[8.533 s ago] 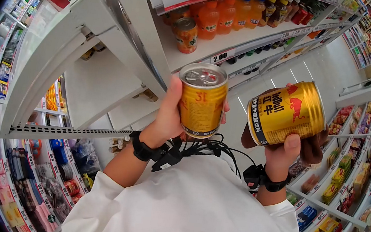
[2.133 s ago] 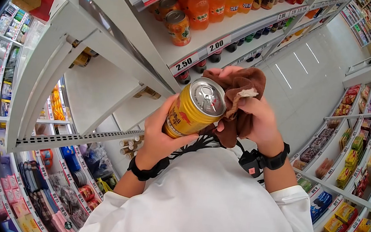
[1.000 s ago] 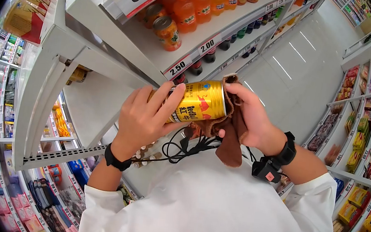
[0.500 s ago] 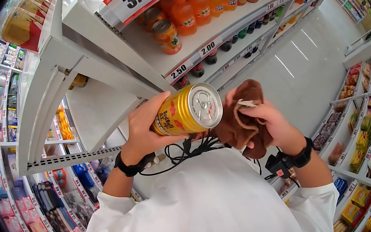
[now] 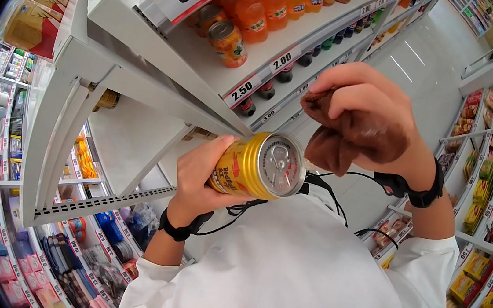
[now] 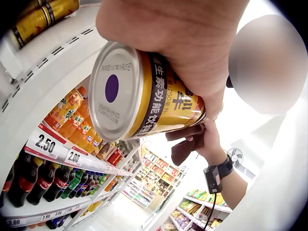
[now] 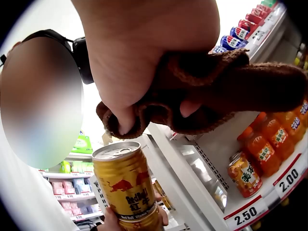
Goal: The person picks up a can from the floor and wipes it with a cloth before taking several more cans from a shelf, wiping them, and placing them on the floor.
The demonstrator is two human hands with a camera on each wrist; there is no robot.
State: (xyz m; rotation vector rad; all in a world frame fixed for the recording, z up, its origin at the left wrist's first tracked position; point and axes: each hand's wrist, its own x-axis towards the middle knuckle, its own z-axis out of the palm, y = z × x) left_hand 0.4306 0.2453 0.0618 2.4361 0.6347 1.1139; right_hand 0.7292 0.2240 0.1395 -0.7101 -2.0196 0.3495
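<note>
My left hand [image 5: 198, 169] grips a gold Red Bull can [image 5: 242, 164] around its side, the can tilted so its lid and pull tab point right and up. Its silver base, with a purple dot, faces the left wrist camera. Raised to the right and a little above the lid, my right hand [image 5: 382, 103] holds a bunched brown cloth [image 5: 347, 135], fingers curled over the folds. A gap separates cloth and can in the head view. In the right wrist view the cloth [image 7: 192, 106] hangs above the upright-looking can [image 7: 126, 180].
A white shelf frame [image 5: 138, 85] stands close on the left, with gold cans lying inside. Behind it, a drinks shelf holds orange soda bottles [image 5: 251, 22] and an orange can [image 5: 228, 44]. Snack shelves [image 5: 489, 184] line the right. Black cables [image 5: 333, 198] run across the person's front.
The cloth has come away from the can, moving up and right with the right hand. The left hand has turned the can from lying sideways to lid-up and shifted slightly lower.
</note>
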